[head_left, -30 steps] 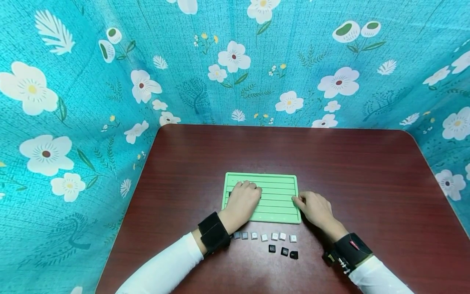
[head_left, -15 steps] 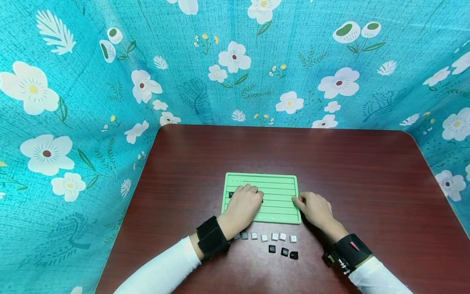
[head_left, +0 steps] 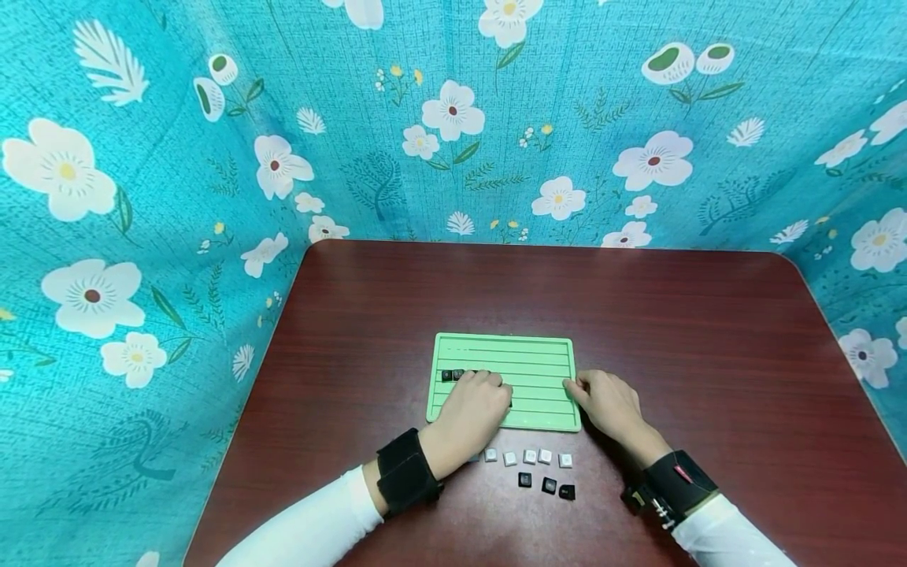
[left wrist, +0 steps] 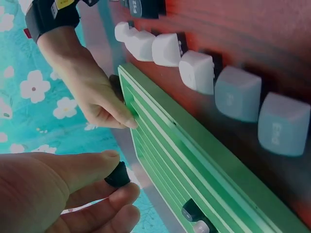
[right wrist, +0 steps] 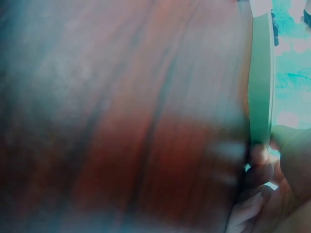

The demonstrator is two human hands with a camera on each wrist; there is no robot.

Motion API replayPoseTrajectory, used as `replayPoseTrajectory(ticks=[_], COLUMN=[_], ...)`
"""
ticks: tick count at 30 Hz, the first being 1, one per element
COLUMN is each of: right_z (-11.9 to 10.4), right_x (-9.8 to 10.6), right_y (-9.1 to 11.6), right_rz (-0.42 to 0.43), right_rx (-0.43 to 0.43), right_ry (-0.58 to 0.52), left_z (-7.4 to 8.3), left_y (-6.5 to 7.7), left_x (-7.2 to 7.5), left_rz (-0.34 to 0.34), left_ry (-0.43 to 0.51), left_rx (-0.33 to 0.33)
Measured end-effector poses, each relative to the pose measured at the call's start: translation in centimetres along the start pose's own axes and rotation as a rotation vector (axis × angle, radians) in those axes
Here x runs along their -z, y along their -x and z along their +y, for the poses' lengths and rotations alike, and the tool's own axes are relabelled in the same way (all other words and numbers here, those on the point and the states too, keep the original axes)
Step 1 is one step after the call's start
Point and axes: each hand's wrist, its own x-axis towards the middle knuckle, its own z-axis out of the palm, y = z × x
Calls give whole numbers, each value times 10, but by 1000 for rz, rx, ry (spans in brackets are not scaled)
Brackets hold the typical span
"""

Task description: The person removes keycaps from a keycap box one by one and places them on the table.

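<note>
A green ridged tray (head_left: 542, 382) lies on the table. Above its lower left part is my left hand (head_left: 473, 408), pinching a black keycap (left wrist: 118, 175) between thumb and fingers, as the left wrist view shows. Black keycaps (head_left: 447, 376) sit in a groove at the tray's left, partly hidden behind that hand. My right hand (head_left: 611, 403) grips the tray's right edge, thumb on top of the rim and fingers curled at the side; the right wrist view has these fingers (right wrist: 260, 154) at the green edge.
In front of the tray runs a row of pale keycaps (head_left: 530, 457), with grey keycaps (left wrist: 284, 124) at its left end. Several black keycaps (head_left: 549, 486) lie nearer the front on the brown table (head_left: 708, 339). A blue flowered cloth (head_left: 397, 173) hangs behind and at the sides.
My left hand has moved down the tray toward its front edge with the black keycap, uncovering black keycaps in the groove. The right hand has stayed on the tray's edge.
</note>
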Motion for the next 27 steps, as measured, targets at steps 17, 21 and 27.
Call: replayPoseTrajectory(ticks=[17, 21, 27], right_z=[-3, -3, -2], right_x=[2, 2, 2], right_y=[0, 0, 0], right_rz=[-5, -5, -9], right_rx=[6, 11, -1], right_ry=[-7, -16, -4], left_z=[16, 20, 26], left_y=[9, 13, 18], left_x=[6, 5, 1], left_rz=[-15, -36, -52], left_ry=[3, -7, -19], left_rx=[-68, -92, -119])
